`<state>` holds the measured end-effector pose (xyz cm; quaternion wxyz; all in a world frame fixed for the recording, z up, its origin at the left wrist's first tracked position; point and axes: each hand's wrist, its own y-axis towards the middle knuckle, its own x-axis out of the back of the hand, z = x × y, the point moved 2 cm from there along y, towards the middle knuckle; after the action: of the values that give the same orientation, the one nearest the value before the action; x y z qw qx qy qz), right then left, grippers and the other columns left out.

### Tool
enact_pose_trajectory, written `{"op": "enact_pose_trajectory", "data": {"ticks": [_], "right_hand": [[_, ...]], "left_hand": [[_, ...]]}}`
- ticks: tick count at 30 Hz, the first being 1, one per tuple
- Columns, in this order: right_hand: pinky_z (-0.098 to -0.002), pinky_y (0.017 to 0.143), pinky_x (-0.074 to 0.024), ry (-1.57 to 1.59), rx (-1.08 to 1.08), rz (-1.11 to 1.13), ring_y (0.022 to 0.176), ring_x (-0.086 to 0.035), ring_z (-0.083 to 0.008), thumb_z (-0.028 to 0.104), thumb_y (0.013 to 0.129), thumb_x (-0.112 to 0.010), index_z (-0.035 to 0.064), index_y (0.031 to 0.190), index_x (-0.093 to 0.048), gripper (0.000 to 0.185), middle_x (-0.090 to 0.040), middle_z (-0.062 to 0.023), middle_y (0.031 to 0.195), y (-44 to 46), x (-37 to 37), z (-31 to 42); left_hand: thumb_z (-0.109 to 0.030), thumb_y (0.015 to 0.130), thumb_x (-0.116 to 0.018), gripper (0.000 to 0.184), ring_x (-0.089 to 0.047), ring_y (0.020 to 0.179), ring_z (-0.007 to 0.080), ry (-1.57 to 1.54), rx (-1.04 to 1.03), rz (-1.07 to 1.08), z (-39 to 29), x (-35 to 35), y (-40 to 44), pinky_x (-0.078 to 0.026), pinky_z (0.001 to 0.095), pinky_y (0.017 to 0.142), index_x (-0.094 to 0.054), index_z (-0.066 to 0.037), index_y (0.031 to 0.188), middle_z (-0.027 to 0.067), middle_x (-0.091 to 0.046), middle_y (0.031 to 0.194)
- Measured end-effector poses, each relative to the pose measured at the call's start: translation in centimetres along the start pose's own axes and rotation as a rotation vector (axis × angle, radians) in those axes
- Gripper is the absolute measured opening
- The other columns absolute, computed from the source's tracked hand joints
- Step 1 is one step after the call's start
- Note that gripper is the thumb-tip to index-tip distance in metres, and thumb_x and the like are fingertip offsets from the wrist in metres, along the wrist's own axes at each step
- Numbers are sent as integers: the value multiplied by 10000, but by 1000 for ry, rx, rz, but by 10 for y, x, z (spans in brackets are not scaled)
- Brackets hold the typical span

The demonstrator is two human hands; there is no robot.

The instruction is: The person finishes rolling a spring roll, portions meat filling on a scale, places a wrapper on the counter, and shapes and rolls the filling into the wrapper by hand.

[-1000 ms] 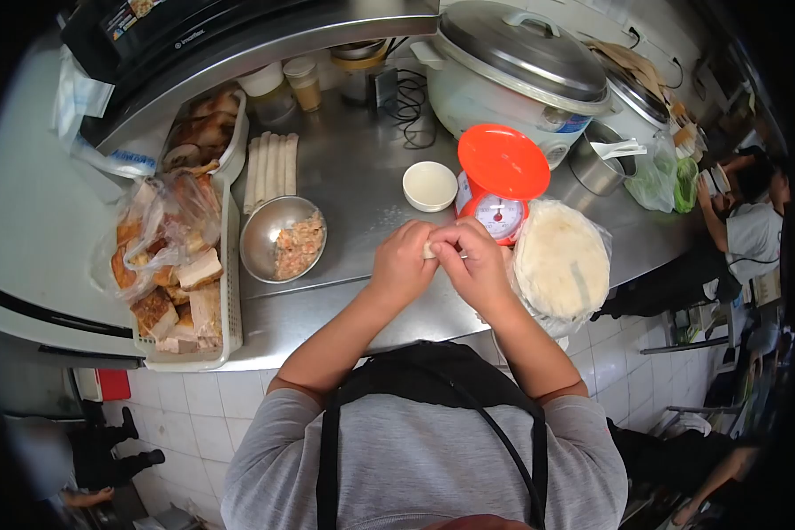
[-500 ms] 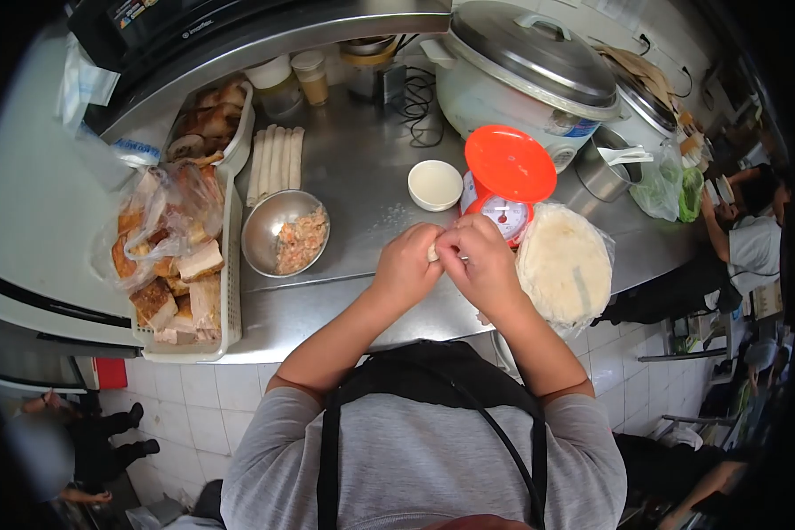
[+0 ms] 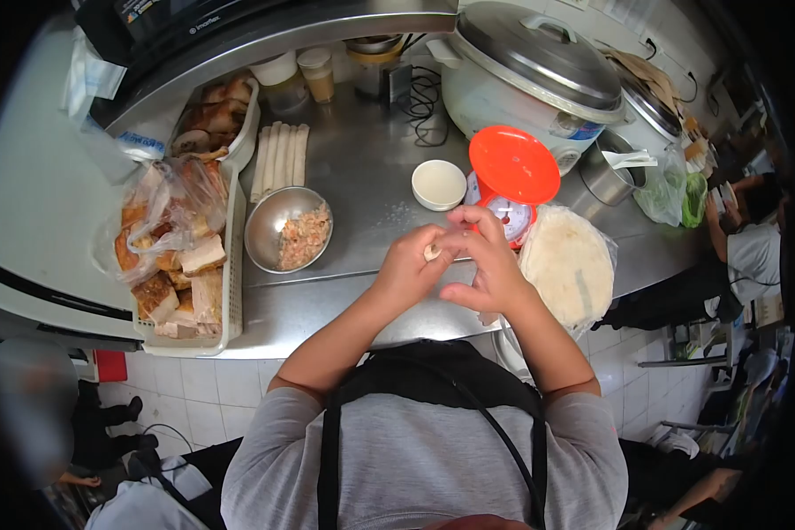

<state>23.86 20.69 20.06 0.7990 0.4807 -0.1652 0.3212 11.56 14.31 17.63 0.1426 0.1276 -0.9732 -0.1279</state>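
My left hand (image 3: 408, 267) is closed around a small pale roll (image 3: 432, 252); only its end shows between the fingers. Right beside it, my right hand (image 3: 488, 265) has its thumb spread away from its fingers, and its fingertips reach over toward the left hand. Ahead of the hands stand a white bowl (image 3: 439, 186) and a scale with a red pan (image 3: 514, 165). A stack of thin round wrappers (image 3: 567, 269) lies to the right, partly on plastic. On the left, a steel bowl (image 3: 261, 231) holds minced filling (image 3: 305, 237), with several finished rolls (image 3: 280, 162) lined up behind it.
A white basket (image 3: 233, 300) of roasted meat chunks, partly under a plastic bag, stands at the left edge. Behind are a large rice cooker (image 3: 521, 106), cups (image 3: 316, 75) and a coiled cable (image 3: 427, 110). A steel pot (image 3: 602, 172) stands right. Other people are on both sides.
My right hand has loosened from its pinch at the roll, its thumb and fingers now spread. The left hand keeps its hold. A person's pale clothing has appeared at lower left.
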Motion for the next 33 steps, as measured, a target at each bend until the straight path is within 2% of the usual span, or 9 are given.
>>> {"op": "enact_pose_trajectory", "data": {"ticks": [11,14,17,20,24,27,31,32,33], "right_hand": [[-439,834,-319,106,50,13,980,-431,-327,443,567,-721,119,873,-593,463,-469,-125,1090,4,8,0],[-443,833,-318,-82,103,114,995,-424,-333,426,557,-731,113,870,-594,463,-455,-137,1113,5,6,2],[-428,840,-341,-104,150,113,1022,-429,-303,447,579,-733,93,1013,-558,587,-452,-131,1127,2,4,-3],[-409,859,-365,691,-153,-131,1069,-416,-254,427,621,-738,53,1174,-454,725,-448,-120,1151,-20,-29,-26],[-312,819,-408,828,-578,545,948,-499,-163,275,673,-736,18,1208,-405,680,-512,-80,1065,-70,-80,-52],[-269,763,-424,600,-658,608,832,-516,-125,232,682,-725,27,1141,-457,570,-536,-38,956,-89,-89,-76],[-226,734,-428,579,-706,444,833,-519,-84,94,737,-664,31,1079,-505,382,-557,-13,914,-52,-28,-75],[-221,731,-429,599,-675,347,836,-520,-79,70,741,-656,32,1077,-506,371,-556,-11,921,-48,-17,-86],[-217,731,-430,664,-735,300,837,-518,-71,55,737,-656,38,1072,-508,366,-552,-7,924,-36,-1,-85]], "left_hand": [[-118,778,-584,163,-588,723,198,-89,31,62,3,-4,-2,-452,313,650,-556,1,887,117,-600,790],[-123,790,-585,153,-574,720,163,-180,19,79,0,-3,-3,-451,302,647,-554,0,876,93,-590,768],[-124,810,-586,133,-552,693,119,-194,-8,74,6,-3,-4,-445,273,621,-550,-9,865,57,-581,756],[-82,832,-546,62,-545,667,95,-328,65,17,6,4,-1,-470,253,613,-528,-35,867,40,-560,757],[-55,837,-526,62,-528,663,132,-676,132,-186,12,18,10,-493,332,666,-491,-55,890,41,-510,742],[-70,845,-523,46,-549,637,131,-985,132,-318,22,39,18,-476,271,636,-494,-61,880,26,-529,736],[-185,869,-525,90,-528,844,166,-1351,73,-291,40,69,18,-430,390,809,-492,-103,855,13,-520,758],[-337,847,-555,233,-472,1062,243,-1530,-66,-55,59,75,18,-349,467,933,-523,-116,914,71,-548,984],[-379,827,-568,300,-443,1105,276,-1531,-99,68,51,73,16,-323,480,957,-524,-117,965,96,-505,1079]]}}
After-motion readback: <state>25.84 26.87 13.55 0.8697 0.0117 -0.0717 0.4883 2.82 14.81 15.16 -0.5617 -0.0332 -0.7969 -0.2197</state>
